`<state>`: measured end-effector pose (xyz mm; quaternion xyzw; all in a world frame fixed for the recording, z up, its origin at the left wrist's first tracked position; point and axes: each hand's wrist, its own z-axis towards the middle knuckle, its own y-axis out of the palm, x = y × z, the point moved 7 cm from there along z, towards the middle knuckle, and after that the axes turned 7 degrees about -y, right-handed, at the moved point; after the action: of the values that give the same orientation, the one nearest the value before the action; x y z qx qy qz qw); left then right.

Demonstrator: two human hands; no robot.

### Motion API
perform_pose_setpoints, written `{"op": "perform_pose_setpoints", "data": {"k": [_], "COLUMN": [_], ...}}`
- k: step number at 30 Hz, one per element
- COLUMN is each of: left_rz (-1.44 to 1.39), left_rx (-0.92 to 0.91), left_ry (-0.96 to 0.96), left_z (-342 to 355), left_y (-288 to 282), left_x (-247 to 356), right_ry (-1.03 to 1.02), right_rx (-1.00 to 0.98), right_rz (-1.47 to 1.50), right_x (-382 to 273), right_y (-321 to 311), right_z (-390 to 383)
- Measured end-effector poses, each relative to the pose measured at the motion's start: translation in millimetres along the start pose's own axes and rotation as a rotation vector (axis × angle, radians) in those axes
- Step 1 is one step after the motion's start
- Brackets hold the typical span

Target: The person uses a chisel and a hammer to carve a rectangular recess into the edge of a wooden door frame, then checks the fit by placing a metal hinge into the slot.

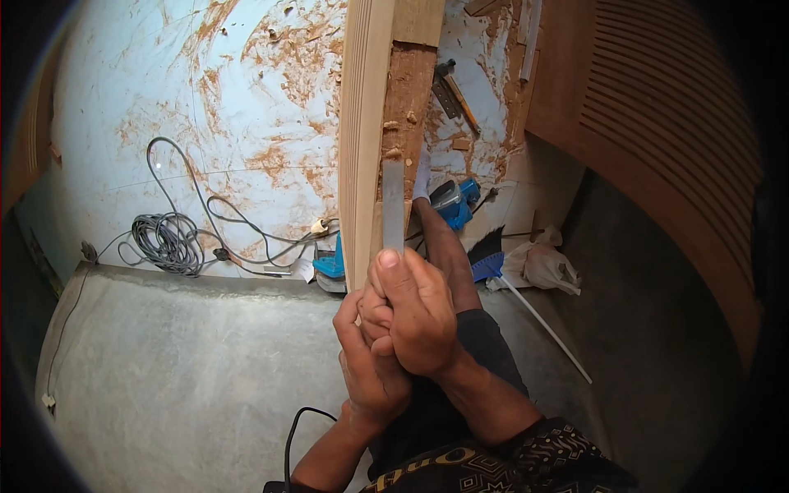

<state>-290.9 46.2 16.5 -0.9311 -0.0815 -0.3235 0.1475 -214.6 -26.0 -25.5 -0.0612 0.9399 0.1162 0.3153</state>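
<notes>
The chisel (394, 201) lies lengthwise over the board (362, 148), its tip inside the recess (409, 90) cut in the board's upper face. Its blade is flat, narrow and straight-sided, a dull grey with a paler sheen; the handle is hidden by the hands. Small curled shavings (393, 154) sit right at the tip; whether the edge bites into the wood, I cannot tell.

The right hand (419, 316), over the board's near end, has its fingers curled in tight and its thumb pressed flat along the top of the blade, pinching it. The left hand (370, 361) is tucked against the right from below and to the left; its fingers are bent, but I cannot tell what they close on.

The board is pale, with fine grooves running down its left side; the recess is rough, reddish brown and squared off at the far end. Left of the board, a coiled cable (168, 245) lies on a sheet (107, 156) dusted with wood waste. Right of the board are a blue tool (456, 204), a broom (486, 265), a bag (549, 264) and a slatted panel (674, 99).
</notes>
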Motion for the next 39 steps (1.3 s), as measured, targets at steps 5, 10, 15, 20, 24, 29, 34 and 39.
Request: {"op": "perform_pose_setpoints", "data": {"k": [5, 10, 15, 20, 24, 29, 34, 39], "left_rz": [0.027, -0.025, -0.019, 0.081, 0.018, 0.081, 0.077, 0.016], "left_rx": [0.042, -0.02, 0.0, -0.003, -0.018, -0.021, -0.002, -0.031], "left_ry": [0.043, 0.007, 0.01, 0.071, 0.003, 0.027, 0.021, -0.023], "left_z": [-7, 1, -1, -2, -1, -11, -7, 1], "left_y": [1, 1, 2, 0, 0, 4, 2, 7], "left_x": [-5, -2, 0, 1, 3, -4, -8, 2], "right_ry": [-0.017, -0.052, -0.065, 0.023, -0.001, 0.057, 0.043, -0.006], "right_rx": [0.03, 0.026, 0.025, 0.011, 0.033, 0.017, 0.032, 0.002], "right_rz": [-0.036, -0.017, -0.029, 0.018, -0.06, -0.02, -0.092, -0.037], "right_x": [2, -7, 4, -3, -11, 6, 5, 4], "right_y": [2, 1, -3, 0, -1, -5, -4, -6], "right_z": [-7, 2, 0, -3, 0, -11, -8, 3]}}
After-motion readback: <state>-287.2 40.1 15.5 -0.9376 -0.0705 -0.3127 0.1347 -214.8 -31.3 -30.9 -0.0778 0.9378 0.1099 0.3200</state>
